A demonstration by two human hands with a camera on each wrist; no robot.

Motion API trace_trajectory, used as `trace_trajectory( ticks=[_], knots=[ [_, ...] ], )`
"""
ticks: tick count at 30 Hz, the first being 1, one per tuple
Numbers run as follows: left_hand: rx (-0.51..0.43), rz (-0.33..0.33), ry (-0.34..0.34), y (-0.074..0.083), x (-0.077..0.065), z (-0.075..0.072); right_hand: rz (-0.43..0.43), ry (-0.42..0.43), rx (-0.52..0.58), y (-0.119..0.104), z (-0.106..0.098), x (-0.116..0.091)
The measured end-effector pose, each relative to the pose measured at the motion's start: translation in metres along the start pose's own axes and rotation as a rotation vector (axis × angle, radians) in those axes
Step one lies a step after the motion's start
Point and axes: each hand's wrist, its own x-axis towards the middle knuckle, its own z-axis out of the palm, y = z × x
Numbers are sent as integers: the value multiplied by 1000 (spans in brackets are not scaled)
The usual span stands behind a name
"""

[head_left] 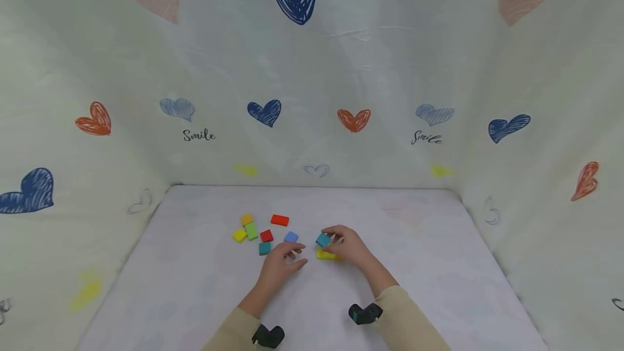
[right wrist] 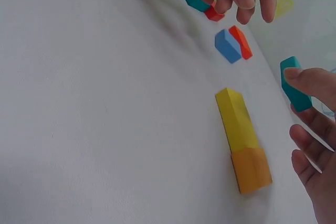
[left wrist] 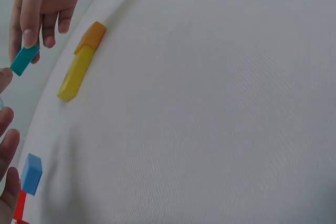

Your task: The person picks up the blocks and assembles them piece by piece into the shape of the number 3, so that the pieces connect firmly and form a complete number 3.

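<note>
Between thumb and fingers my right hand (head_left: 347,244) pinches a teal block (head_left: 323,240), held above the table. Just below it lies a long yellow block (right wrist: 239,121), with an orange block (right wrist: 252,170) touching its end; the right hand hides the orange one in the head view. My left hand (head_left: 283,265) hovers to the left, fingers loosely bent and apart, holding nothing. Closest to that hand is a blue block (head_left: 291,236) on the table, partly behind its fingers in the head view.
Left of the hands lie a second teal block (head_left: 265,248), a small red block (head_left: 266,235), a longer red-orange block (head_left: 280,220), a green block (head_left: 251,231), a small yellow block (head_left: 239,235) and an orange-yellow block (head_left: 247,219). A heart-patterned curtain (head_left: 312,69) surrounds the white table (head_left: 195,286).
</note>
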Motion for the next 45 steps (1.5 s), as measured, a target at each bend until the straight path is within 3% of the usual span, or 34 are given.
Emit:
trace_trajectory(
  ticks=[16,23,32,45],
  knots=[
    [-21,-2,-5,-2,22,30,95,36,26,23,-23,6],
    [53,-51,21,-9,22,44,83,24,51,40,-24,5],
    [222,26,110,-12,18,58,148,72,82,69,-25,0],
    [263,28,65,-8,21,62,116,153,77,81,-22,-8]
  ],
)
